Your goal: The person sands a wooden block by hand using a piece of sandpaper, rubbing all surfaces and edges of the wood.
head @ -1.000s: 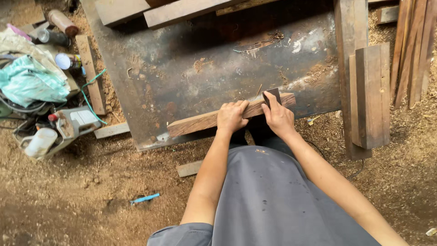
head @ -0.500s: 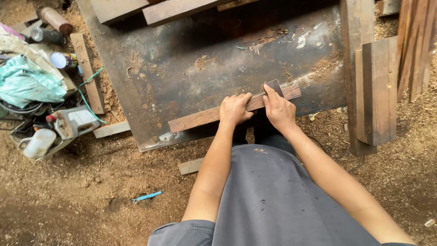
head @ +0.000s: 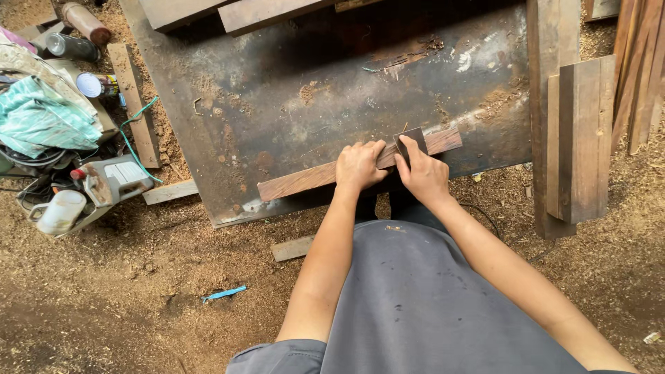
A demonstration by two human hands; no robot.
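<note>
Down near the front edge of the dark, stained tabletop (head: 291,104) lies a long wooden strip (head: 312,179), running slantwise from the front left up toward the right edge. The left hand (head: 359,166) lies on top of the strip about midway along it, fingers curled over its far side and gripping it. The right hand (head: 421,173) sits just beside the left, touching the strip too, with its forefinger pressed flat on a small dark sanding block (head: 410,142) that rests on the strip near its right end. So both hands are closed on something: the left on the strip, the right on the block.

Patches of sawdust (head: 313,90) lie on the middle of the tabletop. Along its back edge lean two wooden planks (head: 228,10). At the right edge stand thick wooden boards (head: 578,138), stacked together and reaching past the front edge.

On the sawdust-covered floor (head: 125,298), off the left edge, there is a crumpled teal cloth (head: 41,118), a power tool (head: 111,181) with a grey body, a white jug (head: 59,211) and a spray can (head: 93,84). A small blue scrap (head: 223,294) lies on the floor well apart from the front edge, and a short wood offcut (head: 292,248) lies just below that edge.
</note>
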